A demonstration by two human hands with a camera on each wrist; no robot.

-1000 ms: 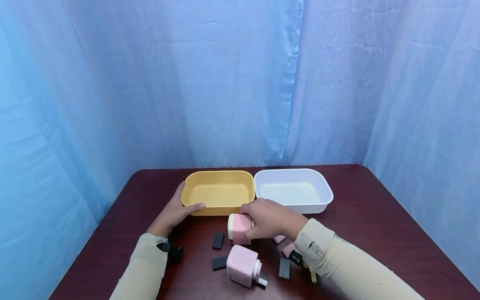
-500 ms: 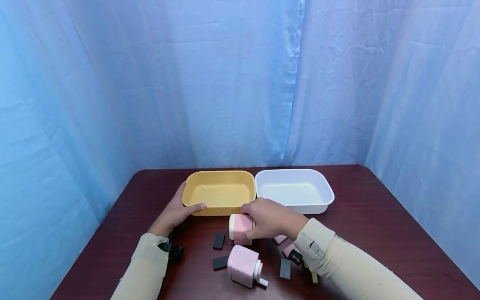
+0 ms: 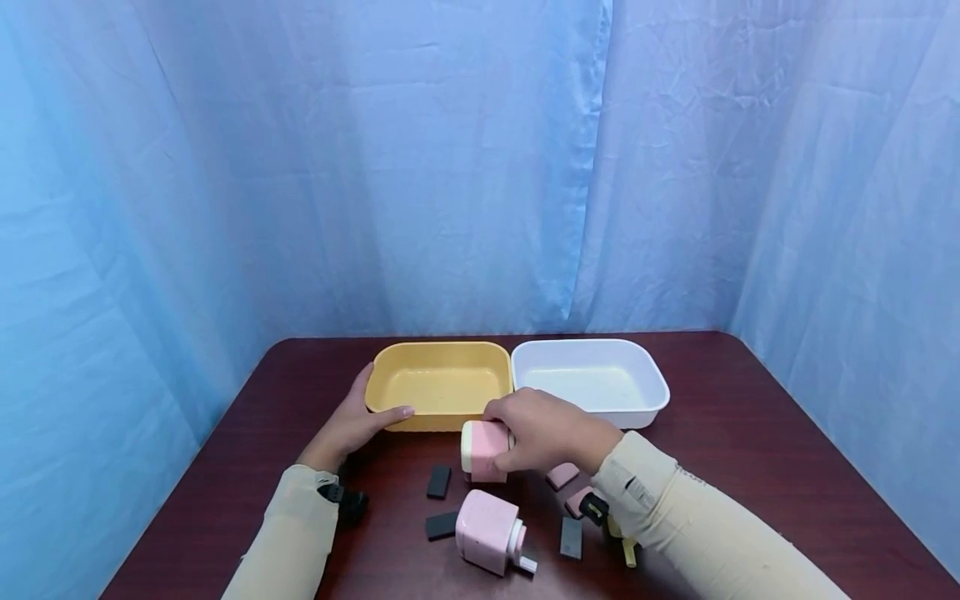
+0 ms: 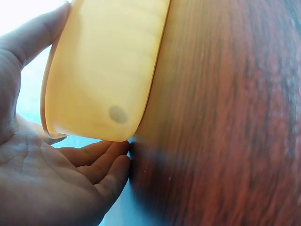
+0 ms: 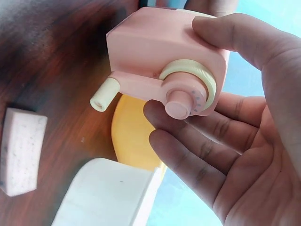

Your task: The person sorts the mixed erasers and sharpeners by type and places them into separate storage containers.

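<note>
Head view: a person's left hand (image 3: 352, 427) holds the left end of a yellow tub (image 3: 435, 387), thumb along the near rim; a band of brown tabletop (image 3: 277, 400) runs from the fingers to the table's left edge. The right hand (image 3: 546, 429) pinches a pink crank sharpener (image 3: 486, 454) just before that tub's near wall. A white tub (image 3: 592, 387) lies beyond the knuckles; a second sharpener (image 3: 486, 533) sits nearer the person, wood between the two.

Left wrist view: thumb and fingers part wide around the tub's corner.

Right wrist view: thumb and fingertips hold the sharpener's opposite sides, its crank handle (image 5: 104, 94) projecting away from the fingers; the white tub's edge shows near the lowest fingertips.
</note>
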